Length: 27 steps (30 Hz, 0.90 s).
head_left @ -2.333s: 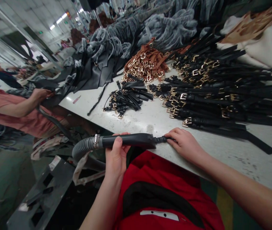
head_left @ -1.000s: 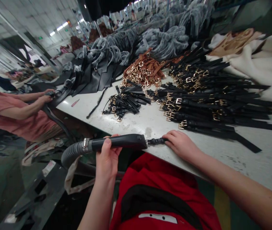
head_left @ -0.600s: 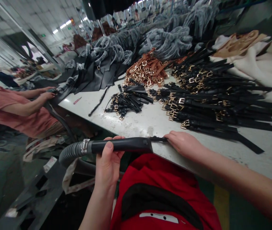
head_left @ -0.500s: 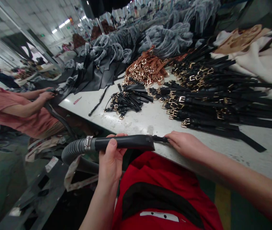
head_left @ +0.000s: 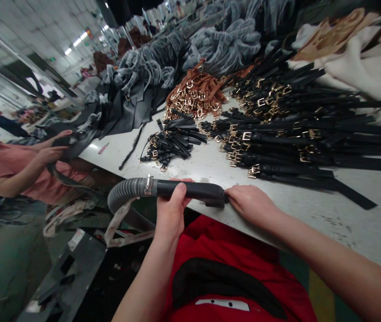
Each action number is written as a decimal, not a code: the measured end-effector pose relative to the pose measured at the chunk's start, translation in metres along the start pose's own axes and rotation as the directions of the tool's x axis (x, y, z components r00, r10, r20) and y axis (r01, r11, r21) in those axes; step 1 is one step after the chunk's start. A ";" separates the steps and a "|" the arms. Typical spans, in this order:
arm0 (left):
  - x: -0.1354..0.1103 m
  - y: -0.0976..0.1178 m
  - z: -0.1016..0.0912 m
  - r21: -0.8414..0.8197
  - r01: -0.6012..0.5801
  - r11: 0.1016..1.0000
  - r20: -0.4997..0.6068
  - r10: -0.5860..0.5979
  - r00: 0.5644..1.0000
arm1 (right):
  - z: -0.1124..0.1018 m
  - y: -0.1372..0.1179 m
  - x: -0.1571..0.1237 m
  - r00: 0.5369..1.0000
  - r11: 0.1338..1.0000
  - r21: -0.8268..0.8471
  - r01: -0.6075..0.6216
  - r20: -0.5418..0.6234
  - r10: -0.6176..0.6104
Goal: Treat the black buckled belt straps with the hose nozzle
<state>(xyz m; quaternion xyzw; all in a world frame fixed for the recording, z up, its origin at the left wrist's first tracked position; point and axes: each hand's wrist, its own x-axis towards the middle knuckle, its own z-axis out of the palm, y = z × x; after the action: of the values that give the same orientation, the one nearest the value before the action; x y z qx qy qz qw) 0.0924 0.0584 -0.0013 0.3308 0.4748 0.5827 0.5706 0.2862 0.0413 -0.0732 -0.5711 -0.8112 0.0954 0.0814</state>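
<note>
A red shirt (head_left: 230,277) fills the 6 o'clock edge of the view. Just above it, the left hand (head_left: 172,210) comes up from below and wraps a black nozzle (head_left: 192,190), thumb over the top and fingers curled round the far side. The nozzle lies level along the near edge of the table (head_left: 207,167). At its 9 o'clock end a metal clamp (head_left: 148,184) joins it to a grey hose (head_left: 125,193), which bends down off the table. The right hand (head_left: 252,205) rests palm down on the table edge at 3 o'clock of the nozzle, its fingertips (head_left: 229,193) against the nozzle's mouth. Whether they pinch anything there is hidden.

Beyond the hands, toward 1 o'clock, lie black belts (head_left: 297,147) with gold buckles, stacked in rows. At 12 o'clock sits a small heap of short black straps (head_left: 172,143), and past it a heap of brown straps (head_left: 195,91). Grey bundles (head_left: 225,44) lie farther still, with cream cloth (head_left: 354,71) at 2 o'clock. At 9 o'clock a co-worker in a pink shirt (head_left: 5,167) handles a dark piece at the table's far end with a hand (head_left: 51,154).
</note>
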 end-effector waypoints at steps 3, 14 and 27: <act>-0.001 0.002 -0.004 -0.011 0.006 1.000 -0.011 -0.006 1.000 | 0.002 0.000 -0.001 1.000 0.999 0.033 -0.009 -0.017 0.009; -0.002 -0.007 -0.022 -0.162 0.006 0.987 -0.122 -0.026 0.992 | 0.010 -0.001 0.001 1.000 0.996 0.092 -0.013 -0.024 0.015; -0.028 0.026 -0.079 -0.249 0.042 0.968 -0.259 -0.108 0.960 | -0.037 0.110 -0.056 0.880 0.959 0.173 -0.223 -0.388 0.275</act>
<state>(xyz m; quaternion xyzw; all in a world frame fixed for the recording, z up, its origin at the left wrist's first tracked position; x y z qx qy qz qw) 0.0134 0.0192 0.0014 0.1580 0.4862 0.6535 0.5581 0.4139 0.0276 -0.0659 -0.6719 -0.6884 0.0337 0.2711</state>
